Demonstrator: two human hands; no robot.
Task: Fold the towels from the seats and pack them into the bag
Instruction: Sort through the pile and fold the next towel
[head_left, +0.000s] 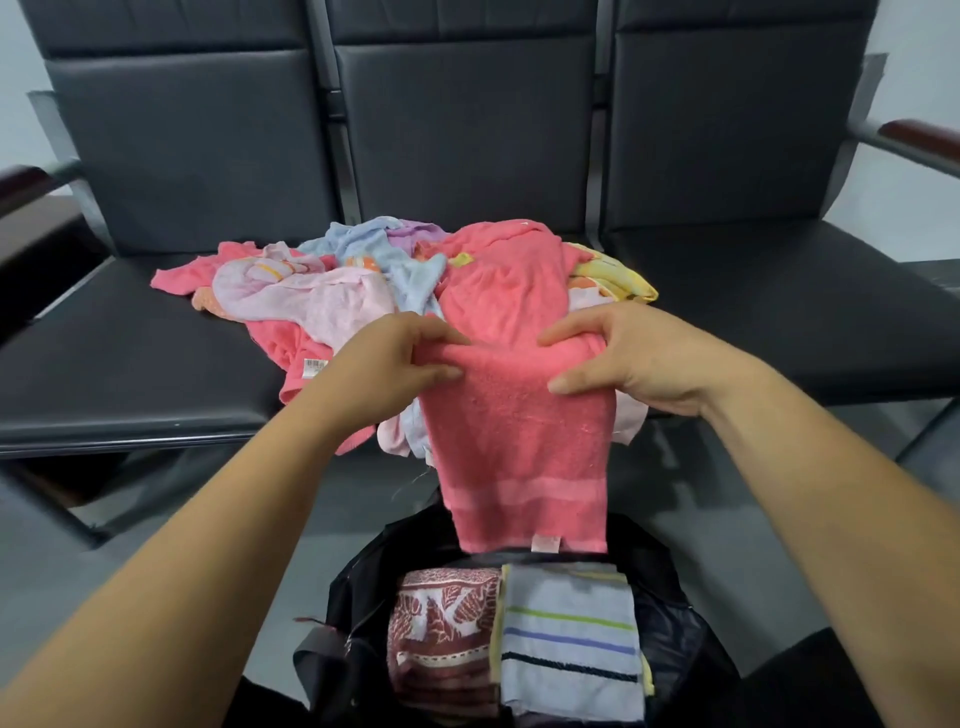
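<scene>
A coral pink towel (519, 436) hangs down over the front edge of the middle seat, its lower end reaching the bag. My left hand (400, 358) pinches its upper left edge and my right hand (623, 358) pinches its upper right edge. Behind them a heap of loose towels (332, 291) in pink, pale blue, lilac and yellow lies on the seat. Below, an open black bag (358, 597) holds a folded red patterned towel (441, 623) and a folded blue striped towel (571, 639) side by side.
A row of black padded seats (130, 364) with tall backs fills the view. Wooden armrests (914, 132) stick out at both ends. Grey floor shows under the seats and around the bag.
</scene>
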